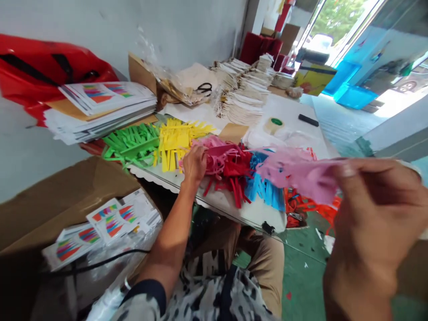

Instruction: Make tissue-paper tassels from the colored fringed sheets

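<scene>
My right hand [377, 214] pinches one end of a pink fringed paper strip [301, 174] between thumb and fingers, holding it raised above the right side of the table. The strip's cut fringe trails left and is blurred. My left hand [195, 165] is closed at the edge of a pink fringe bundle [219, 161] on the table, its fingertips partly hidden. Beside it lie a yellow fringe bundle [177, 138] and a green one [133, 142] to the left. A red fringe bundle [234, 174] and a blue one [267, 191] lie to the right.
Orange fringe [310, 203] hangs low at the table's right end. Behind are stacked bundles [245, 91], scissors [203, 88], a tape roll [273, 125] and a black bar-shaped object [308, 120]. Printed sheets [103, 104] are piled left. A cardboard box [67, 196] holds printed cards [112, 223].
</scene>
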